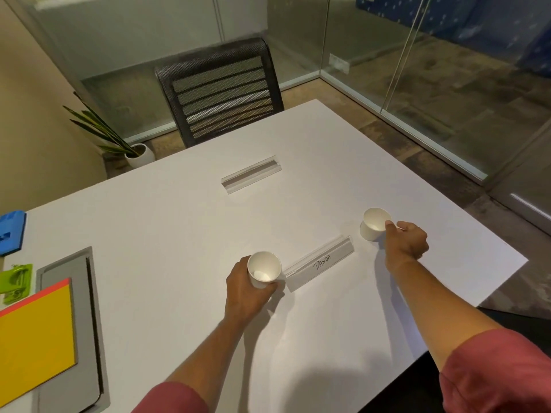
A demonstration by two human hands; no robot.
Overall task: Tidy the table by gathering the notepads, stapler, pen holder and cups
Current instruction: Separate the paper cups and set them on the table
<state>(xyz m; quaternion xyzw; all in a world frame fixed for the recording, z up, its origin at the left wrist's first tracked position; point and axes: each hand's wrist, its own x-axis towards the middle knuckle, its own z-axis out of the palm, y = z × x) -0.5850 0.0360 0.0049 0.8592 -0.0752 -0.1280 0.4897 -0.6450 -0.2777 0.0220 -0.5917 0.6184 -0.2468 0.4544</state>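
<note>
Gripping 1 white paper cup in each hand, you are reaching out over the white table [179, 234]. Your left hand [243, 289] is wrapped around the near cup [264, 269], fingers curled round its side, with the open mouth tilted up toward you. Your right hand [405, 244] pinches the rim of the far cup [374, 223], thumb on the lip, and that cup leans over with its mouth facing the camera. Whether either cup's base is touching the table, you cannot tell from here.

Between the 2 cups lies a white name card holder [320, 263] with "PANDA" handwritten on it, just beside the near cup. A second, blank card holder [252, 174] sits farther out, near the middle of the table.

At the left edge you have a yellow notepad with a red strip [35, 335] resting partly on a grey cable tray cover [67, 263]. Just beyond it sits a green item [16, 281] that is too cropped to identify, and past that a blue object [12, 231] cut off by the frame edge.

Behind the table stands a black mesh chair [220, 87], with a potted plant [137, 153] on the floor to its left and glass partitions [417, 70] beyond. Both of your sleeves [495, 371] are dusky pink.
</note>
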